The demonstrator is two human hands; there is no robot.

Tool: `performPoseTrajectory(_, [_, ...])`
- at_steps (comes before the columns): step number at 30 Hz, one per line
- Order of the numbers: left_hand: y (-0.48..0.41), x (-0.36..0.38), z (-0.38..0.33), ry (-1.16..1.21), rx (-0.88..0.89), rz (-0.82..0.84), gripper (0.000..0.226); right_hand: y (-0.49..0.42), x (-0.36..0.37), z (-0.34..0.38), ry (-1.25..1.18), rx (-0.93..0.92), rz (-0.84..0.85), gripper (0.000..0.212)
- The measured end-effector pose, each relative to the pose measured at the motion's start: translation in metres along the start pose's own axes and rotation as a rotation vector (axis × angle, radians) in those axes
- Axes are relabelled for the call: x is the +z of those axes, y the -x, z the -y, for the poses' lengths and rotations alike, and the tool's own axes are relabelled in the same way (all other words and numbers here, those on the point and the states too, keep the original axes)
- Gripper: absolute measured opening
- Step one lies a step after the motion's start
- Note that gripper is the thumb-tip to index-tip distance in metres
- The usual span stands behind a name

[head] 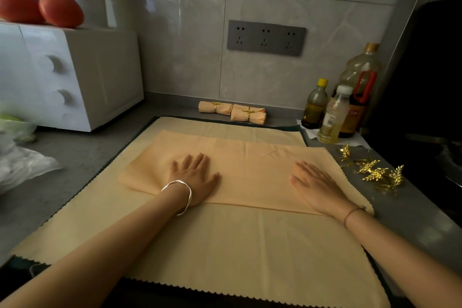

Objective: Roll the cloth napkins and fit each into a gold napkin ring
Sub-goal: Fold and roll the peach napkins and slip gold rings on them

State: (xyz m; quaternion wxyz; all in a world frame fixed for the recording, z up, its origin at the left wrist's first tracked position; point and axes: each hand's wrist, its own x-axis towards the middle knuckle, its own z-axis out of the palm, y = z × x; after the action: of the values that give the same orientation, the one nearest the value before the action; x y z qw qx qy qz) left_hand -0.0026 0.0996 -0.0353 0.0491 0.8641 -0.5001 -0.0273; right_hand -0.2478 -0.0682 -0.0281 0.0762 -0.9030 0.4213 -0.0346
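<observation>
Left hand (195, 177) and right hand (316, 184) are pressing the folded napkin (250, 170) flat, ready for rolling
Both palms are lying with fingers straight and spread, gripping nothing, on the peach napkin, which is resting on a spread cloth (225, 245) with zigzag-cut edges. It is looking light, soft and limp, so taking the near folded edge seems best. Leafy gold napkin rings (375, 170) are lying just right; two rolled napkins (232, 111) are sitting by the wall

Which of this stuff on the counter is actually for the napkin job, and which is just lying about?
For the job: folded napkin, spread napkin beneath it, rolled napkins already ringed, loose gold rings.
Lying about: bottles, white appliance, red fruit, plastic bag.
</observation>
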Motion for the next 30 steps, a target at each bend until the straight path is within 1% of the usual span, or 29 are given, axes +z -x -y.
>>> performPoseTrajectory(8, [-0.001,-0.001,0.010,-0.004,-0.060,-0.009,0.072,0.001,-0.004,-0.027,-0.051,0.044,0.003,0.062])
performPoseTrajectory(13, [0.000,-0.006,0.030,0.020,-0.110,-0.011,0.071,0.002,-0.006,-0.029,-0.053,0.093,-0.003,0.063])
performPoseTrajectory(19, [0.000,-0.010,0.054,-0.009,-0.178,-0.010,0.069,0.002,-0.006,-0.028,-0.045,0.108,0.002,0.063])
performPoseTrajectory(24, [0.005,-0.018,0.062,-0.004,-0.171,0.053,0.066,0.003,-0.009,-0.028,-0.070,0.103,0.008,0.063])
performPoseTrajectory(26, [0.009,-0.024,0.056,0.038,-0.126,0.064,0.067,0.004,-0.014,-0.023,-0.111,0.081,-0.008,0.062])
performPoseTrajectory(27, [0.011,-0.028,0.051,0.059,-0.070,0.067,0.070,0.005,-0.016,-0.017,-0.144,0.047,-0.020,0.062])
performPoseTrajectory(28, [0.015,-0.031,0.045,0.066,0.013,0.078,0.079,0.008,-0.019,-0.009,-0.178,-0.007,-0.020,0.061])
performPoseTrajectory(30, [0.023,-0.038,0.033,0.021,0.199,0.109,0.109,0.018,-0.027,0.010,-0.205,-0.149,0.033,0.063])
